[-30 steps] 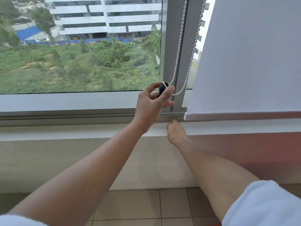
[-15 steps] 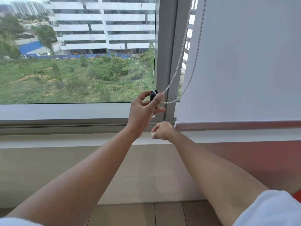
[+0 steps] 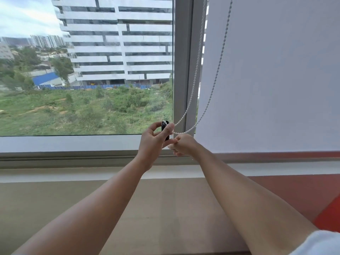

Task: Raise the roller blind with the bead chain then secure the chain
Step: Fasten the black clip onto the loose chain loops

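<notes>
Rising from the sill since a second ago, the right hand (image 3: 184, 144) is curling its fingers toward the bead chain (image 3: 195, 74), grasp uncertain. At nine o'clock, the left hand (image 3: 153, 140) is pinching the black weight (image 3: 164, 124), apparently steadying the loop. At three o'clock, the roller blind (image 3: 276, 80) is hanging low.

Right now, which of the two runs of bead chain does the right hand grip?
The right-hand run, the one hanging across the white blind. It curves down into the right hand; the other run along the window frame ends at the left hand's black piece.
</notes>
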`<state>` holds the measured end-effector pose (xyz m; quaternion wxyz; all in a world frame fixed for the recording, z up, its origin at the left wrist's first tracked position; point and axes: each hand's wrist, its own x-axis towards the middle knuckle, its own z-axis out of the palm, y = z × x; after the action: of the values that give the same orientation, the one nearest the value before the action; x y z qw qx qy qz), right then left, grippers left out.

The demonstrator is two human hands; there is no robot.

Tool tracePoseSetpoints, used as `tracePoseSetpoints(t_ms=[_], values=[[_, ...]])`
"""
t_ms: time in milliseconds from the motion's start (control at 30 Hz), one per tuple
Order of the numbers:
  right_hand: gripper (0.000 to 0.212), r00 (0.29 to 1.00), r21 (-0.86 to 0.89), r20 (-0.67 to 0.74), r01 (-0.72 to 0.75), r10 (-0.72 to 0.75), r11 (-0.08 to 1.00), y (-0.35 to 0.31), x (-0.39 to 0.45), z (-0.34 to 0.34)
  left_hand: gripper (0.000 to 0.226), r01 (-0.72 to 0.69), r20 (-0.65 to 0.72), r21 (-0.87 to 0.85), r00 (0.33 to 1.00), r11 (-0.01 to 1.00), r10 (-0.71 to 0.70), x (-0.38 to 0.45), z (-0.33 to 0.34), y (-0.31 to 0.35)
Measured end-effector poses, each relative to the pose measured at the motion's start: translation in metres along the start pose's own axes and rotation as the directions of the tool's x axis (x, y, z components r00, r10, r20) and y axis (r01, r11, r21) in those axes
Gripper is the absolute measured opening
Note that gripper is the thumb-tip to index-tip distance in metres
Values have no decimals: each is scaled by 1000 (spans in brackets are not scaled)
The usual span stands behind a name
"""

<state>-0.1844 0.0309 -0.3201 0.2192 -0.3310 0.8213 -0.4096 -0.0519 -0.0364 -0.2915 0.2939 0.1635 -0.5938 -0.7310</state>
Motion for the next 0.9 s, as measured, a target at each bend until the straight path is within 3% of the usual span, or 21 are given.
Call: tracePoseSetpoints(t_ms=[200,300,533,633,800,900], values=[[12,1000,-45,-24,-4,3,999,-13,-13,-19,47,-13,-22,-2,1000,1000,13,-10,-5,5],[27,997,4,-74,18,-18,1000,-23,-17,-28,44,-23,-24,30,999,999,24,-14,-9,7],[29,954,48,-246,189,-172,981,-45,-33,-46,43,-22,-35,71,999,997,25,-21,-14,4],[30,943,120,-239,265,-231,957,-53,-41,-51,42,-16,-28,63,999,998,18,-24,-14,5],[21,949,444,-68,306,-309,842,-69,-60,-58,42,-25,-5,72,1000,997,26,-29,-10,8],[17,947,473,-63,307,-316,826,-71,-63,-59,44,-28,7,89,1000,996,28,-29,-8,7]])
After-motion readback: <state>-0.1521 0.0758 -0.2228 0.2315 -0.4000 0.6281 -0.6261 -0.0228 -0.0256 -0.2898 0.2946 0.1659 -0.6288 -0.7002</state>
